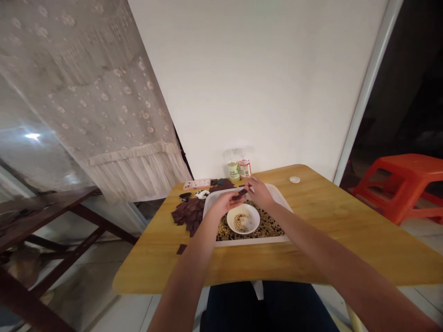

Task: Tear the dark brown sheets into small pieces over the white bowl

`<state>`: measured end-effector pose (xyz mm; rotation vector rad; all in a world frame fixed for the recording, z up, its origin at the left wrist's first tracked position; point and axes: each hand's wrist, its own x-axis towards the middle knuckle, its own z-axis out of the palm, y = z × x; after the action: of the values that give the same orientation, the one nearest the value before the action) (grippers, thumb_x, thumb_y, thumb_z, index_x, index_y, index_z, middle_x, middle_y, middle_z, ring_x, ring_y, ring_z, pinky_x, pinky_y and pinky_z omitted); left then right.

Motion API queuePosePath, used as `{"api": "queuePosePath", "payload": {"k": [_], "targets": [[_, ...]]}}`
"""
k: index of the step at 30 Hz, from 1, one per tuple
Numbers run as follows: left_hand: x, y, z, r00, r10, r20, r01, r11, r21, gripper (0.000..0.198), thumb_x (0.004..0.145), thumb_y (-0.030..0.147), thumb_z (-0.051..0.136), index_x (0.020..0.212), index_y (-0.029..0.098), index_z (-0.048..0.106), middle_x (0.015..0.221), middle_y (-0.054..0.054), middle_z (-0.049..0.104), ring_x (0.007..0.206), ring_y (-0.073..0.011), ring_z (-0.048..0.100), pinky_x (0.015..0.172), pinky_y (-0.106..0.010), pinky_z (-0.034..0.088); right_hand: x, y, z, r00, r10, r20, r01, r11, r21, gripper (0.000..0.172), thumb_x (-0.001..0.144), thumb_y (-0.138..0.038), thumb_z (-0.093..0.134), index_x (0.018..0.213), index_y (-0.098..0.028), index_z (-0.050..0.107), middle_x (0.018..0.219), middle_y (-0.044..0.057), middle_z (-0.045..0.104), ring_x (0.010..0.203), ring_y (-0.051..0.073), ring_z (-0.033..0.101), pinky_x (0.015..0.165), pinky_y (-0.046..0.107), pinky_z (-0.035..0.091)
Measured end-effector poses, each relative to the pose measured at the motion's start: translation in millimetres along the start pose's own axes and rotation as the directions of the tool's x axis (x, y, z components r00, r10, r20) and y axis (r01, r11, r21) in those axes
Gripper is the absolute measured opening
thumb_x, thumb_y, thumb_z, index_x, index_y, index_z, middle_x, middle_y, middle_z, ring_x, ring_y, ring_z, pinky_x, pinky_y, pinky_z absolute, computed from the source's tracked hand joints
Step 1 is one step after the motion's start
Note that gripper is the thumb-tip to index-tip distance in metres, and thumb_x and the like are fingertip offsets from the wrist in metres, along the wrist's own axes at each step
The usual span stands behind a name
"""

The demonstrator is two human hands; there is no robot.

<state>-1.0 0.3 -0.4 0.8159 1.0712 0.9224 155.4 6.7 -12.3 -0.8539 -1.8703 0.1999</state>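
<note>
My left hand point(225, 203) holds a small dark brown flat piece point(240, 194), perhaps a little pouch or square of cloth, over the far part of a white tray point(254, 241). The fingers of my right hand point(259, 192) are pinched together at the piece's far right end. Below the hands, a white bowl point(255, 216) sits in the tray with some small tan beads point(240, 223) inside. Round dark and tan beads point(272, 226) cover the tray bottom around the bowl. Left of the tray lies a heap of similar dark brown pieces point(189, 214).
At the table's back edge stand a green-labelled jar point(234, 171) and a red-and-white one point(245, 168). A pink phone point(196, 184) lies back left. A clear lid point(295, 180) is at the back right. An orange stool point(408, 184) stands right of the wooden table point(332, 216).
</note>
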Motion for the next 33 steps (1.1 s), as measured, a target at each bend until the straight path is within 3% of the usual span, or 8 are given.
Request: {"api": "queuePosePath", "payload": {"k": [6, 13, 19, 25, 33], "targets": [[0.9, -1.1, -0.1, 1.000, 0.018, 0.004, -0.018, 1.000, 0.001, 0.010, 0.074, 0.007, 0.053, 0.076, 0.010, 0.062, 0.075, -0.009, 0.069, 0.077, -0.0173, 0.066, 0.081, -0.029, 0.050, -0.3, -2.4, 4.3, 0.997, -0.054, 0.054, 0.053, 0.998, 0.022, 0.015, 0.073, -0.007, 0.041, 0.064, -0.019, 0.041, 0.071, 0.001, 0.043, 0.066, 0.013, 0.043, 0.060, 0.024, 0.035], [-1.5, 0.7, 2.0, 1.000, -0.002, 0.017, 0.001, 1.000, 0.028, 0.012, 0.076, 0.010, 0.050, 0.076, 0.010, 0.063, 0.071, -0.009, 0.069, 0.073, -0.0158, 0.067, 0.080, -0.028, 0.050, 0.8, -1.8, -1.2, 1.000, 0.012, -0.008, -0.012, 1.000, 0.005, 0.017, 0.073, -0.007, 0.040, 0.063, -0.019, 0.039, 0.069, 0.001, 0.043, 0.067, 0.014, 0.043, 0.062, 0.025, 0.035], [-3.4, 0.5, 3.1, 1.000, 0.017, -0.002, -0.017, 1.000, -0.011, 0.012, 0.075, 0.006, 0.051, 0.074, 0.010, 0.062, 0.071, -0.008, 0.068, 0.070, -0.0153, 0.066, 0.079, -0.028, 0.050, -0.5, -7.0, 3.3, 0.997, -0.036, 0.068, 0.034, 0.999, 0.035, 0.016, 0.072, -0.006, 0.040, 0.063, -0.019, 0.039, 0.071, 0.001, 0.043, 0.066, 0.013, 0.043, 0.060, 0.024, 0.034], [-1.6, 1.5, 1.3, 1.000, -0.018, 0.012, 0.018, 1.000, 0.009, 0.012, 0.076, 0.010, 0.051, 0.080, 0.009, 0.063, 0.074, -0.010, 0.069, 0.078, -0.0175, 0.067, 0.081, -0.029, 0.050, 0.9, -3.2, -2.7, 0.999, 0.033, -0.029, -0.033, 0.999, 0.018, 0.017, 0.073, -0.007, 0.041, 0.062, -0.020, 0.039, 0.070, 0.001, 0.043, 0.067, 0.015, 0.043, 0.062, 0.026, 0.035], [-3.5, -0.3, 2.3, 0.999, 0.017, 0.030, -0.018, 0.999, 0.031, 0.015, 0.076, 0.009, 0.050, 0.083, 0.008, 0.063, 0.074, -0.010, 0.069, 0.074, -0.0160, 0.067, 0.080, -0.028, 0.050, 0.7, -3.4, 0.4, 1.000, 0.023, -0.008, -0.022, 0.999, 0.042, 0.012, 0.073, -0.010, 0.043, 0.065, -0.019, 0.040, 0.069, 0.001, 0.045, 0.068, 0.015, 0.043, 0.063, 0.026, 0.035]]}}
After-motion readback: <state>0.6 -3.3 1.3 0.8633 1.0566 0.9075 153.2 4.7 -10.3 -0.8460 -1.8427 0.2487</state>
